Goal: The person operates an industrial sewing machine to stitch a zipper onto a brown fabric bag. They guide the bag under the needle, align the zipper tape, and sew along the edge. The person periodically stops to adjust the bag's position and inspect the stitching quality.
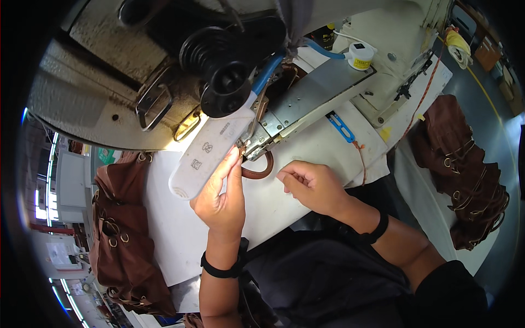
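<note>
My left hand (223,201) has its thumb and forefinger pinched on the end of a narrow brown leather strap (262,173), right beside the metal end of the sewing machine bed (306,98). From there the strap bends round in a curved loop below the bed. My right hand (313,185) hovers to the right of the loop, apart from it, with the fingers curled in and nothing visible in them. A long white plastic device (210,150) with a rounded end covers part of the sewing area just above my left hand. The needle itself is hidden.
Brown leather bags (128,229) with metal rings are piled at the left; another stack of brown leather pieces (465,175) lies at the right. On the white table (180,235) rests a blue slotted tool (341,127) with a cord. A small white container (360,56) stands on the bed.
</note>
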`<action>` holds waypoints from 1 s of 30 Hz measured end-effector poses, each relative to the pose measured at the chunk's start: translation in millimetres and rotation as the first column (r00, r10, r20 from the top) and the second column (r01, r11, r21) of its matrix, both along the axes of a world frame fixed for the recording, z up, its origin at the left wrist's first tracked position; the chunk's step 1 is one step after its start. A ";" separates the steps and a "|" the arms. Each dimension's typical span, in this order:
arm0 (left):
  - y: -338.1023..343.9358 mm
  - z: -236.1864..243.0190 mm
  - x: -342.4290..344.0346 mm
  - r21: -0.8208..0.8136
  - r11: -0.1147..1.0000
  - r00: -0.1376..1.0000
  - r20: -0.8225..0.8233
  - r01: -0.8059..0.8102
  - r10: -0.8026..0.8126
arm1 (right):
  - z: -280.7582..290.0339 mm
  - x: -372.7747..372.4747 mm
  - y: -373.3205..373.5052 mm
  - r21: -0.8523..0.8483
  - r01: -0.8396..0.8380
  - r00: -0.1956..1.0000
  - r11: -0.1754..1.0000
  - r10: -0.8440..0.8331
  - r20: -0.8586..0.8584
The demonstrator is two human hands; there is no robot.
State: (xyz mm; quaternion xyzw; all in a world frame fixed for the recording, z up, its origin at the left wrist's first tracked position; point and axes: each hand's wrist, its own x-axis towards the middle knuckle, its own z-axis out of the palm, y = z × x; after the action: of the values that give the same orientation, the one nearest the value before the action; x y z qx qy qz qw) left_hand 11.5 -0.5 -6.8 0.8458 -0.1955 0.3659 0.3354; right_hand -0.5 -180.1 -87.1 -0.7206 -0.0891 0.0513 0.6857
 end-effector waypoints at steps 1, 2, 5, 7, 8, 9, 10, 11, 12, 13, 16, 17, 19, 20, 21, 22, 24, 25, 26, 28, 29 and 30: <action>0.5 -0.9 0.1 -0.002 1.000 1.000 0.008 0.007 -0.007 | -2.7 -1.1 0.4 -0.017 -0.005 1.000 1.000 0.005 0.016; 1.1 -0.8 0.5 -0.004 1.000 1.000 0.019 0.013 -0.013 | -4.2 -1.5 0.9 -0.035 -0.010 0.999 0.999 0.011 0.034; 2.7 -1.2 1.5 0.002 1.000 1.000 0.020 0.012 -0.012 | -5.8 -2.7 4.2 -0.020 0.012 0.997 1.000 -0.010 0.074; 1.0 -1.0 2.6 0.011 1.000 1.000 0.020 0.001 -0.002 | -4.5 -1.8 2.8 -0.020 0.009 0.998 1.000 -0.008 0.056; 0.1 -1.5 2.5 0.014 1.000 1.000 0.019 -0.005 0.005 | -3.7 -1.9 1.8 -0.022 0.007 0.999 1.000 -0.006 0.047; 0.9 -2.7 2.1 -0.001 1.000 1.000 0.018 -0.002 0.002 | -2.7 -2.6 1.9 -0.026 0.010 0.999 1.000 -0.008 0.053; 2.3 -4.2 2.1 -0.016 1.000 1.000 0.017 0.001 0.000 | -1.5 -3.3 2.5 -0.031 0.013 0.998 0.999 -0.011 0.060; 2.2 -5.7 2.5 -0.032 0.999 1.000 0.015 0.006 -0.006 | -0.8 -3.7 2.1 -0.038 0.019 0.998 0.999 -0.016 0.066; 1.5 -5.9 1.9 -0.035 0.999 1.000 0.010 -0.002 0.002 | -0.6 -4.1 1.6 -0.045 0.014 0.996 0.999 -0.011 0.083; 0.7 -5.3 0.5 -0.038 0.999 1.000 0.005 -0.009 0.010 | -0.4 -4.4 1.3 -0.052 0.010 0.995 0.999 -0.004 0.100; 0.7 -3.0 2.3 -0.005 1.000 1.000 0.009 -0.016 0.016 | -3.1 -4.5 2.0 -0.064 0.008 0.994 0.998 -0.001 0.107; 0.9 -2.0 2.8 0.012 1.000 1.000 0.016 -0.021 0.021 | -3.6 -4.3 2.1 -0.068 0.003 0.994 0.998 0.004 0.105; 1.5 -3.0 3.6 0.044 0.998 0.999 0.025 -0.036 0.035 | -2.0 -4.7 2.2 -0.061 0.012 0.997 0.998 -0.007 0.083; 1.2 -4.2 3.6 0.055 0.998 0.999 0.029 -0.043 0.042 | -1.5 -5.0 1.7 -0.063 0.016 0.997 0.998 -0.011 0.071; 1.5 -3.8 3.8 0.048 0.998 0.999 0.041 -0.033 0.031 | -1.4 -4.8 2.4 -0.067 0.020 0.995 0.998 -0.014 0.094; 2.4 -3.0 4.1 0.041 0.999 0.999 0.041 -0.030 0.028 | -1.2 -4.2 3.4 -0.071 0.025 0.993 0.997 -0.016 0.118; 4.9 -3.0 2.5 0.020 0.999 0.999 0.032 -0.025 0.024 | -2.4 -5.0 4.1 -0.082 0.025 0.990 0.996 -0.013 0.143; 7.2 -2.4 2.9 0.053 0.999 0.999 0.038 -0.009 0.007 | -3.1 -4.1 4.7 -0.087 0.021 0.989 0.996 -0.008 0.148; 10.3 -2.8 4.0 0.087 0.996 0.999 0.041 0.010 -0.013 | -5.0 -4.0 5.1 -0.090 0.019 0.989 0.996 -0.005 0.151; 16.9 -0.1 4.8 0.148 0.987 0.997 0.023 0.067 -0.071 | -2.8 -4.3 3.6 -0.089 -0.002 0.990 0.996 0.014 0.137; 17.4 4.0 6.4 0.173 0.978 0.993 0.003 0.114 -0.116 | 0.6 -5.3 0.1 -0.088 -0.004 0.991 0.996 0.016 0.131; 21.7 5.2 8.3 0.195 0.967 0.987 -0.018 0.161 -0.161 | 4.3 -7.0 -1.9 -0.001 0.014 0.993 1.000 -0.014 0.120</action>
State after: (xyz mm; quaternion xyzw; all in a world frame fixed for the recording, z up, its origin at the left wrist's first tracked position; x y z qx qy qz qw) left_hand 19.8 21.2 -1.6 0.8565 -0.2982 0.3154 0.2794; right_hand -7.4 -182.0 -82.8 -0.7235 -0.1253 0.0032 0.6788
